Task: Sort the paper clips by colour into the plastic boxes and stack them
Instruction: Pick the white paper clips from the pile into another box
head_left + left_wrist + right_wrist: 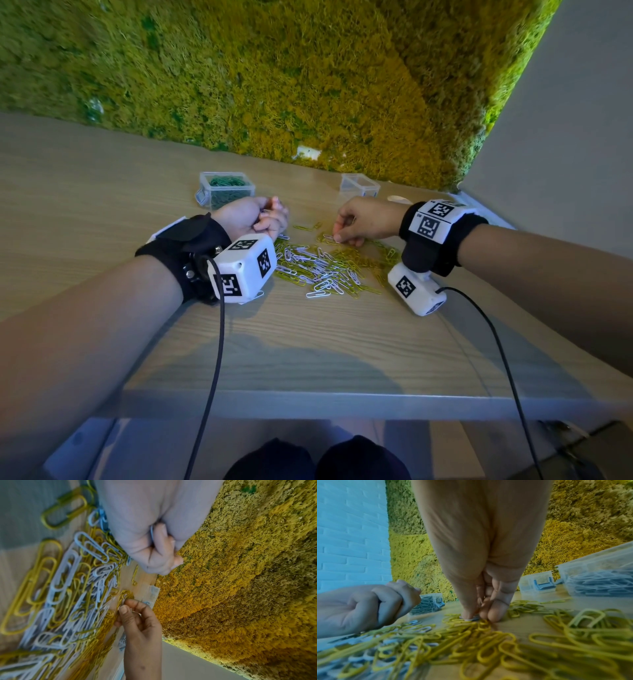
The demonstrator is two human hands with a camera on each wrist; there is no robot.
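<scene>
While half-sorted, clips (322, 267) beside boxes (226, 187).

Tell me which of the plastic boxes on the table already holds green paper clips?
The box at the far left, just beyond the left hand, is full of green clips. The other box, beyond the right hand, looks clear, with no green inside.

A light wood-grain table (102, 192) with a pale grey front edge runs back to a wall of yellow-green moss (274, 75). A plain grey wall (565, 120) meets the moss at the table's far right corner.

A white painted brick wall (351, 534) shows in the right wrist view.
</scene>
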